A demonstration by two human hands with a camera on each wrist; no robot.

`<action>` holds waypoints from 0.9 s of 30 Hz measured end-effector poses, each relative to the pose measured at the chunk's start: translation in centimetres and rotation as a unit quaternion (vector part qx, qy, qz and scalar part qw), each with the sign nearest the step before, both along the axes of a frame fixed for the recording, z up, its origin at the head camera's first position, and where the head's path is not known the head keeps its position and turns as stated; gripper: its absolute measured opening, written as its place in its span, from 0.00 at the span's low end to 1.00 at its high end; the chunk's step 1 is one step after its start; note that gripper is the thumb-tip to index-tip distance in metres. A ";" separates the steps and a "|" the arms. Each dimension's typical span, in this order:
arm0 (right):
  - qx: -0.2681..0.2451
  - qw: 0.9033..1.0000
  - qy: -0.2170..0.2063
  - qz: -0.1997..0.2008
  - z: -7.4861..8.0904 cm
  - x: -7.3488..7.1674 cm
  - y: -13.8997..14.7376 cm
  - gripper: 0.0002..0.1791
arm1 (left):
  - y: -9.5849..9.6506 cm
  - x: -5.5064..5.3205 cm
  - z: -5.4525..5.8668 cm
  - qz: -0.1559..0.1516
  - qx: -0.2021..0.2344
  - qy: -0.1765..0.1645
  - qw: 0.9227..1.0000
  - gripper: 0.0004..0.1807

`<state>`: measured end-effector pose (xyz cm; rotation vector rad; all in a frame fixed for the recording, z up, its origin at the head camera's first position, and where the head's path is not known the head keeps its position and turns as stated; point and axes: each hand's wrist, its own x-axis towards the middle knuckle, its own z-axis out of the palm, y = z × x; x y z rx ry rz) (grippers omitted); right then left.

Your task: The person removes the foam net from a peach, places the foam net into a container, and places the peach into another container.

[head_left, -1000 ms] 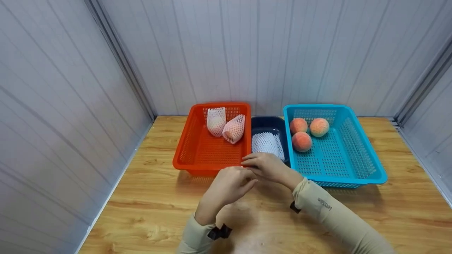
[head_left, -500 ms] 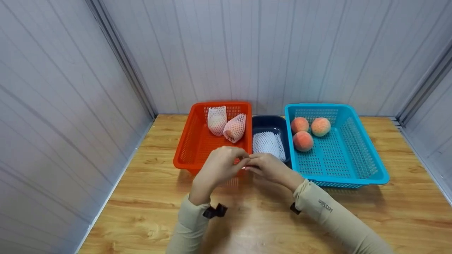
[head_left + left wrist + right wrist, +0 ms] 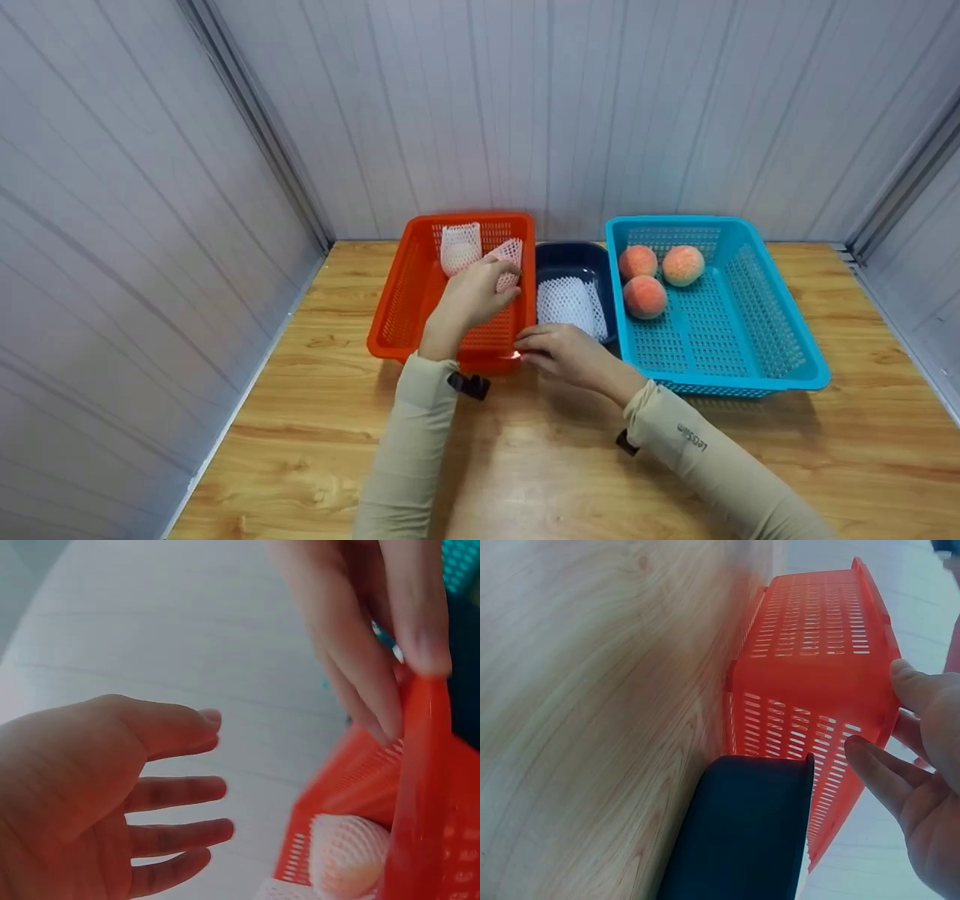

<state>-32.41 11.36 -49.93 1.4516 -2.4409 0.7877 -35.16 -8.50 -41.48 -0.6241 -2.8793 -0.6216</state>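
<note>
My left hand point(image 3: 471, 294) hovers over the orange basket point(image 3: 389, 292), holding nothing. In the left wrist view its fingers point(image 3: 180, 838) are spread and nearly straight. My right hand point(image 3: 571, 354) pinches the basket's rim at the near right corner; in the right wrist view the thumb point(image 3: 907, 673) lies on the rim and a finger touches the slotted side. Inside the basket are two round fruits in foam nets: one in a white net point(image 3: 460, 253), the other in a pinkish net point(image 3: 508, 252), which my left hand partly hides.
A navy basin point(image 3: 571, 259) with white foam nets point(image 3: 566, 301) stands right of the orange basket. Beyond it, a blue basket point(image 3: 795, 341) holds three bare peaches point(image 3: 645, 297). All rest on a wooden table point(image 3: 300, 420), with panelled walls point(image 3: 570, 112) behind and at both sides.
My left hand has moved away from beside the right hand, forward and up over the orange basket. My right hand has stayed at the basket's near right corner.
</note>
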 end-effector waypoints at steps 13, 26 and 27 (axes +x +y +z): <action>-0.001 1.000 0.000 0.008 0.7 -0.5 0.4 0.12 | 0.3 -7.4 -0.5 0.084 -0.068 -0.065 0.992 0.31; -0.006 1.000 -0.001 0.015 0.2 -0.5 0.3 0.11 | -0.1 -11.2 -3.3 0.142 -0.114 -0.105 0.978 0.39; -0.007 1.000 -0.003 0.017 0.2 -0.6 0.2 0.11 | -0.2 -11.4 -3.5 0.143 -0.114 -0.108 0.977 0.40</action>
